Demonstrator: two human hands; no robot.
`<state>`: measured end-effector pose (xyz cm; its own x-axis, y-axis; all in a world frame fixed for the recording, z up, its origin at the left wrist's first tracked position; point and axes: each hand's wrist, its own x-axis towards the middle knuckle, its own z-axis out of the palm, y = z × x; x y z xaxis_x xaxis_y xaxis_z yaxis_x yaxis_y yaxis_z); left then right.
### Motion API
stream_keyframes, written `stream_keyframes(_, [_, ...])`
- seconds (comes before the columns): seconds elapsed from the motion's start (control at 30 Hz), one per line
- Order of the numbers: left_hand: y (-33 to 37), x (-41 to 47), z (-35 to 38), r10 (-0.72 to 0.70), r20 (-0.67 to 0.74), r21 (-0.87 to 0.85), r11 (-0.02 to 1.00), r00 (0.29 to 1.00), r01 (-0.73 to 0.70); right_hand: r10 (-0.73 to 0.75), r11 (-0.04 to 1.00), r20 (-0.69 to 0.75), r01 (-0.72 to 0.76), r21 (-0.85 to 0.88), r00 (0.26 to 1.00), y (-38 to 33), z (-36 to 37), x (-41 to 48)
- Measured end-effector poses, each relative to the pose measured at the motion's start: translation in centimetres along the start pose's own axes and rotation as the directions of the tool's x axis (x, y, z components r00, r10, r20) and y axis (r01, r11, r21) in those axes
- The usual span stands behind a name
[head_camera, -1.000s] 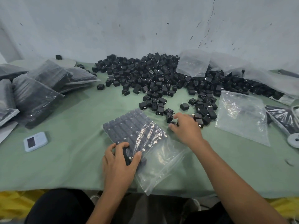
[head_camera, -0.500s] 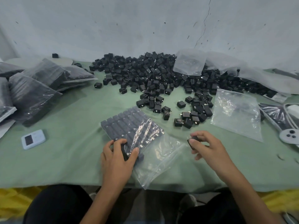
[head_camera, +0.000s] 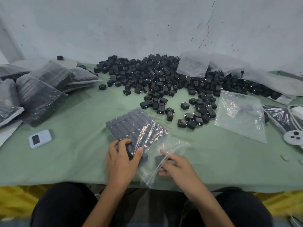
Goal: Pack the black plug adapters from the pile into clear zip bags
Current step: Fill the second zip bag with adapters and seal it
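A clear zip bag [head_camera: 157, 167] lies on the green table [head_camera: 73, 161] in front of me, its far half filled with neat rows of black plug adapters [head_camera: 131, 126]. My left hand [head_camera: 122, 158] rests on the near end of those rows with curled fingers pressing on the plastic. My right hand [head_camera: 174, 164] reaches into the bag's open mouth and holds one black adapter [head_camera: 159, 158] inside it. A big pile of loose adapters [head_camera: 155, 79] covers the far side of the table.
Several filled bags [head_camera: 39, 94] are stacked at the far left. An empty clear bag [head_camera: 241, 115] lies at the right, more plastic bags [head_camera: 193, 64] over the pile. A small white device [head_camera: 40, 138] sits at the left, a round grey object [head_camera: 293, 136] at the right edge.
My right hand picked an adapter from the loose ones beside the pile, drew it back toward me, and now has it inside the bag's mouth. My left hand stayed on the bag.
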<state>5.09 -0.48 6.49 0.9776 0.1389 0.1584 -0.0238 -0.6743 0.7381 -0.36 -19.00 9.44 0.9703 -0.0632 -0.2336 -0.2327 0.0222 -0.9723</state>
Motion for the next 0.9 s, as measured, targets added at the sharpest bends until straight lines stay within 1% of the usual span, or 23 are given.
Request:
stream_keyframes(0.07, [0.0, 0.0, 0.1, 0.001, 0.002, -0.003, 1.000, 1.000, -0.001, -0.029, 0.999, -0.029, 0.029, -0.020, 0.999, 0.0, 0.9, 1.0])
stream_keyframes(0.2, [-0.2, 0.0, 0.2, 0.008, -0.010, 0.003, 1.000, 1.000, -0.008, -0.142, 0.979, -0.109, 0.123, -0.163, 0.984, 0.3, 2.2, 2.0])
stream_keyframes(0.3, [-0.3, 0.0, 0.3, 0.009, -0.014, 0.010, 1.000, 1.000, -0.009, -0.208, 0.949, -0.173, 0.155, -0.276, 0.963, 0.7, 2.9, 2.4])
stream_keyframes(0.5, [-0.4, 0.1, 0.5, 0.004, -0.010, 0.000, 1.000, 1.000, -0.004, -0.254, 0.889, -0.077, 0.201, -0.412, 0.964, 1.0, 2.7, 2.5])
stream_keyframes(0.6, [-0.4, 0.0, 0.5, 0.005, -0.013, 0.003, 1.000, 1.000, -0.005, -0.259, 0.890, -0.057, 0.215, -0.402, 0.964, 1.1, 2.5, 2.6])
stream_keyframes(0.8, [-0.4, 0.0, 0.5, 0.003, -0.012, 0.010, 1.000, 1.000, -0.003, -0.277, 0.910, -0.137, 0.214, -0.356, 0.951, 1.4, 3.0, 2.8])
stream_keyframes(0.9, [-0.5, 0.1, 0.5, 0.004, -0.010, 0.009, 1.000, 1.000, -0.004, -0.248, 0.920, -0.116, 0.196, -0.339, 0.962, 1.6, 2.8, 2.9])
